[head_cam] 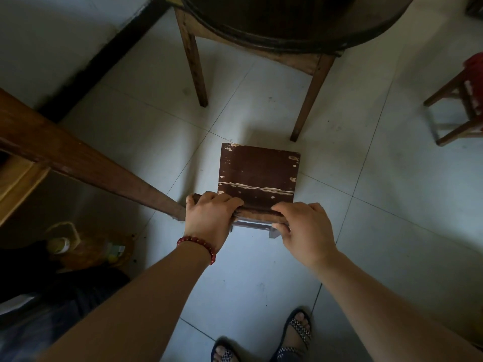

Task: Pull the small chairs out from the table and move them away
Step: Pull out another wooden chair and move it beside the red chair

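A small dark brown chair point(257, 173) with chipped paint on its seat stands on the tiled floor, in front of the round-topped wooden table point(287, 35). The chair is clear of the table's legs. My left hand point(210, 218), with a red bead bracelet on the wrist, grips the left end of the chair's top back rail. On the right end of the same rail my right hand point(304, 228) is closed. A second small chair point(462, 108) with a red seat stands at the far right edge, partly cut off.
A long wooden bench or table edge point(78, 158) runs diagonally at the left, ending close to my left hand. Under it lie jars and clutter point(86, 246). My sandalled feet point(295, 333) stand on the pale tiles behind the chair. A dark skirting point(104, 56) lines the wall.
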The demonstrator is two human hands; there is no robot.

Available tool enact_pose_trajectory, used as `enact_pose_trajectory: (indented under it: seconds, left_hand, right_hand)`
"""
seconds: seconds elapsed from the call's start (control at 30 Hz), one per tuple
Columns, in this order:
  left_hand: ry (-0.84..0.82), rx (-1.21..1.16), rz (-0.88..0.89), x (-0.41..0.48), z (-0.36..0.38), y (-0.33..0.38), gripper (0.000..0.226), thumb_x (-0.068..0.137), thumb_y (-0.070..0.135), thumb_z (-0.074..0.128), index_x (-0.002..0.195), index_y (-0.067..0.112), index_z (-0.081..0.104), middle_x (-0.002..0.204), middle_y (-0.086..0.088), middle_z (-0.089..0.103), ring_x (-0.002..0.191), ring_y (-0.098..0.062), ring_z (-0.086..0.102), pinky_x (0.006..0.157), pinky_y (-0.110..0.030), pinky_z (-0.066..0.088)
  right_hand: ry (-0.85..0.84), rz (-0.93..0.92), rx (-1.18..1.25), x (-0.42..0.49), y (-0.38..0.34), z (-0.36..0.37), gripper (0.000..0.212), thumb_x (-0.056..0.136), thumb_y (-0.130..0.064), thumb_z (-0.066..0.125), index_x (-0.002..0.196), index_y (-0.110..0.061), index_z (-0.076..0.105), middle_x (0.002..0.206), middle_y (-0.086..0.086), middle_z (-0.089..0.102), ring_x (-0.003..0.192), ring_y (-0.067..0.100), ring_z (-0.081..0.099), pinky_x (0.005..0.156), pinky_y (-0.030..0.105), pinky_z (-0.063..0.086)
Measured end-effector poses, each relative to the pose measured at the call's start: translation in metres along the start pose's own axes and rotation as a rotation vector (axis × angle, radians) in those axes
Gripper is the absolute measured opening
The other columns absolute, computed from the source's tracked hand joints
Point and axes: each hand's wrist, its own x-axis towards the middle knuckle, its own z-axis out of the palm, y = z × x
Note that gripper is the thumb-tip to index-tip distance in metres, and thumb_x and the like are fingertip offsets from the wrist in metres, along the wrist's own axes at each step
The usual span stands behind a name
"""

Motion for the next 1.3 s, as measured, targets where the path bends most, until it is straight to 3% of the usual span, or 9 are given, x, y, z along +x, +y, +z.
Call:
enact_pose_trajectory:
  seconds: [0.17,0.3,0.43,0.53,0.63,0.73,0.83,0.93,1.3]
  left_hand:
    - [-0.033,0.000,0.010,0.003,-0.003,-0.002,0.031,0.086,0.027,0.062,0.114,0.038,0.055,0.107,0.013,0.064,0.109,-0.018,0.053,0.107,-0.061,0.021]
    - [-0.085,0.101,0.041,0.006,-0.006,-0.008,0.064,0.077,0.038,0.071,0.131,0.042,0.038,0.138,0.009,0.045,0.134,-0.022,0.033,0.104,-0.069,0.000]
    - [-0.131,0.153,0.063,0.010,-0.010,-0.009,0.074,0.074,0.048,0.070,0.136,0.043,0.029,0.148,0.007,0.032,0.140,-0.025,0.019,0.102,-0.070,-0.002]
    - [-0.148,0.111,0.088,0.012,-0.010,-0.007,0.069,0.075,0.047,0.069,0.134,0.042,0.033,0.144,0.009,0.036,0.137,-0.021,0.025,0.104,-0.071,0.004]
    - [-0.232,0.066,0.106,0.015,-0.009,-0.008,0.061,0.078,0.040,0.068,0.131,0.041,0.038,0.136,0.011,0.045,0.130,-0.017,0.036,0.107,-0.065,0.007]
    - [-0.350,0.126,0.088,0.023,-0.009,-0.008,0.044,0.083,0.031,0.065,0.121,0.040,0.045,0.111,0.011,0.059,0.111,-0.016,0.053,0.108,-0.058,0.016]
    - [-0.315,0.162,0.122,0.029,-0.008,-0.012,0.023,0.087,0.029,0.059,0.108,0.038,0.053,0.089,0.011,0.062,0.088,-0.016,0.059,0.098,-0.046,0.035]
    - [-0.287,0.164,0.148,0.026,-0.007,-0.014,0.020,0.087,0.031,0.057,0.105,0.039,0.052,0.086,0.010,0.062,0.082,-0.016,0.059,0.090,-0.040,0.039]
    - [-0.200,0.121,0.227,0.040,-0.026,0.046,0.024,0.082,0.024,0.062,0.101,0.037,0.055,0.082,0.012,0.066,0.082,-0.016,0.062,0.087,-0.036,0.040]
  right_hand:
    - [0.016,-0.013,0.002,-0.001,0.003,0.003,0.036,0.069,-0.024,0.080,0.101,-0.018,0.065,0.088,0.002,0.072,0.079,0.025,0.067,0.081,0.035,0.047]
    - [-0.017,-0.030,-0.018,0.004,0.007,-0.001,0.072,0.059,-0.044,0.084,0.120,-0.019,0.055,0.113,0.001,0.068,0.100,0.024,0.064,0.096,0.038,0.041]
    - [-0.035,-0.029,0.014,0.003,0.007,-0.003,0.082,0.054,-0.053,0.083,0.122,-0.020,0.052,0.119,0.000,0.065,0.104,0.024,0.063,0.099,0.039,0.039]
    - [-0.025,-0.005,0.018,0.002,0.009,-0.001,0.079,0.055,-0.053,0.082,0.122,-0.021,0.053,0.120,-0.001,0.064,0.106,0.023,0.062,0.100,0.040,0.040]
    - [-0.120,0.030,-0.014,0.007,0.008,-0.002,0.069,0.066,-0.049,0.077,0.125,-0.025,0.050,0.121,-0.004,0.063,0.108,0.019,0.060,0.098,0.036,0.043]
    - [-0.226,0.052,-0.046,0.016,0.004,-0.003,0.042,0.080,-0.041,0.066,0.118,-0.028,0.053,0.109,-0.005,0.067,0.096,0.019,0.064,0.086,0.032,0.050]
    - [-0.278,0.038,-0.115,0.021,0.000,-0.001,0.026,0.085,-0.037,0.061,0.108,-0.027,0.057,0.098,-0.003,0.069,0.088,0.020,0.065,0.080,0.030,0.050]
    - [-0.257,0.035,-0.135,0.018,0.000,0.002,0.024,0.086,-0.034,0.060,0.109,-0.028,0.057,0.096,-0.004,0.069,0.087,0.019,0.066,0.080,0.029,0.049]
    - [-0.223,0.090,-0.110,0.002,0.042,-0.044,0.023,0.085,-0.037,0.059,0.108,-0.032,0.058,0.096,-0.007,0.068,0.087,0.016,0.064,0.081,0.028,0.047]
